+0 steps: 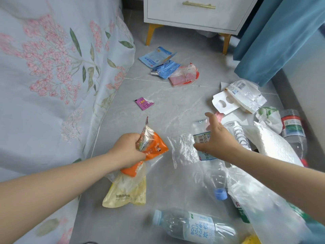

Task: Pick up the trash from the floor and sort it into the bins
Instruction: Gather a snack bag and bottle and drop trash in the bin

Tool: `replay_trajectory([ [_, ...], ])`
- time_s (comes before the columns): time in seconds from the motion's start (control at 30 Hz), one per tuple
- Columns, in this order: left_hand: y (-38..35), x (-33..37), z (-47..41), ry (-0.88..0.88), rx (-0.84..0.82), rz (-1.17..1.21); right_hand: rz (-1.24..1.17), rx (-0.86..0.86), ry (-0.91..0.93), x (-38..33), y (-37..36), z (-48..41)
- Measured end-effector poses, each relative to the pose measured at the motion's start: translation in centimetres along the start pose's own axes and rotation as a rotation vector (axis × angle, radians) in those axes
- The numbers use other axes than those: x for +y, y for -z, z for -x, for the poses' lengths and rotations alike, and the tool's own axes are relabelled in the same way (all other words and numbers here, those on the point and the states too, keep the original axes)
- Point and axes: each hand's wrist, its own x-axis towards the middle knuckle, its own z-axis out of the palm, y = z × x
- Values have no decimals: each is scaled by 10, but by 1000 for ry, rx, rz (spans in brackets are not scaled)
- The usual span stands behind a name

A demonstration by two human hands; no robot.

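My left hand (129, 150) grips a bunch of wrappers: an orange snack packet (154, 148), a clear film and a pale yellow plastic bag (125, 192) that hangs below it. My right hand (217, 138) is open, its fingers spread, just above a crumpled clear plastic sheet (182, 148) and a clear water bottle (209, 166) with a blue cap that lies on the grey floor. A second bottle (195, 226) with a white label lies near the bottom edge. No bins are in view.
Blue packets (158, 59), a pink and red wrapper (184, 75) and a small purple sachet (143, 103) lie farther off. White card packaging (233, 97), tissue (274, 143) and a red-labelled bottle (292, 127) crowd the right. A flowered bedsheet (52, 67) borders the left, a white nightstand (193, 13) and blue curtain (274, 41) the back.
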Motion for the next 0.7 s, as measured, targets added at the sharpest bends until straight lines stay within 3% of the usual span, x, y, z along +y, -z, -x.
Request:
replay_trajectory([
  [0.23, 69, 50, -29, 42, 157, 169, -151, 202, 59, -23, 65, -21],
  [0.43, 139, 118, -57, 24, 238, 330, -222, 271, 97, -63, 134, -37],
  [0.57, 223, 188, -32, 4, 273, 383, -267, 335, 104, -105, 228, -13],
  [0.7, 336, 291, 19, -34, 308, 373, -311, 390, 126, -163, 370, 39],
])
